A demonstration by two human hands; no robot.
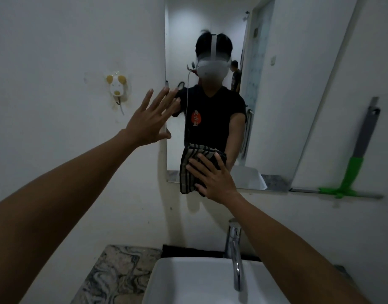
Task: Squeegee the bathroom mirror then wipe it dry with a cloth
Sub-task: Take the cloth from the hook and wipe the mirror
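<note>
Evidently the squeegeeing seems done, the squeegee (353, 171) parked against the wall (381, 62) at four o'clock, and drying looks underway: the right hand (212, 179), fingers flat, presses the cloth (187, 172) at six o'clock on the mirror (276, 106) while the left hand (151, 120) braces, spread wide, at nine.

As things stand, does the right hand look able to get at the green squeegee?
Probably yes. Only the mirror and bare wall lie between the right hand and the squeegee leaning to its right, though that hand is pressing the cloth to the mirror and must free itself first.
</note>
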